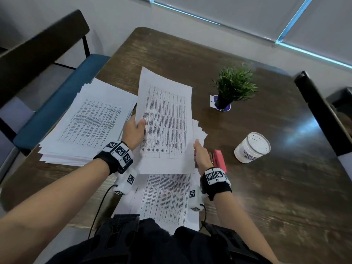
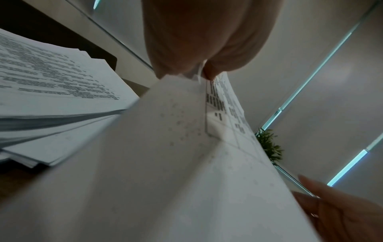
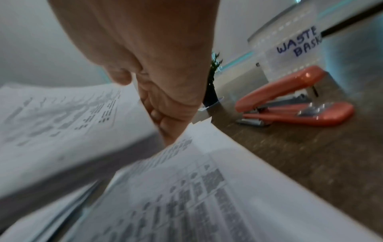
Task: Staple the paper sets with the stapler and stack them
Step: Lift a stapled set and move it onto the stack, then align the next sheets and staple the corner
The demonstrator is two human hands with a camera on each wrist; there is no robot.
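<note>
I hold a printed paper set (image 1: 165, 121) up over the table's middle. My left hand (image 1: 136, 128) pinches its left edge, thumb on the printed side. My right hand (image 1: 200, 155) pinches its lower right edge; in the right wrist view the thumb lies on top and the fingers (image 3: 165, 121) curl under the sheet (image 3: 62, 122). The left wrist view shows the set's blank underside (image 2: 165, 163) below my left hand (image 2: 207, 49). A red stapler (image 1: 220, 161) lies on the table just right of my right hand, with its jaws apart (image 3: 290, 104). A big paper pile (image 1: 85, 122) lies at the left.
More printed sheets (image 1: 165, 199) lie under the held set at the near edge. A white cup marked waste basket (image 1: 252, 147) stands right of the stapler. A small potted plant (image 1: 234, 86) stands farther back. A blue-seated bench (image 1: 57, 103) is left of the table, a dark chair (image 1: 322, 115) right.
</note>
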